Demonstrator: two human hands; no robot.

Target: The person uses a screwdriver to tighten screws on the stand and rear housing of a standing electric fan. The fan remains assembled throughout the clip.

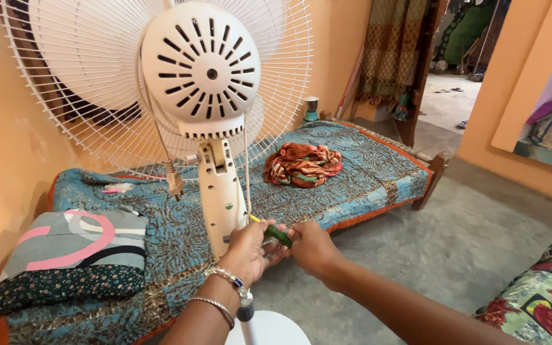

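Observation:
A white pedestal fan (200,70) stands right before me, its motor housing and cream neck (222,198) facing me, its round base (269,329) at the bottom. My left hand (247,249), with bracelets on the wrist, and my right hand (311,246) meet beside the neck. Both grip a green-handled screwdriver (279,235) with a yellow end (254,219) pointing at the neck.
A low bed with a blue patterned cover (365,166) lies behind the fan, holding a bunched orange cloth (303,164) and folded pillows (75,252) at left. Grey concrete floor (480,243) spreads to the right. A floral cushion (544,297) sits at lower right; a doorway (448,76) opens beyond.

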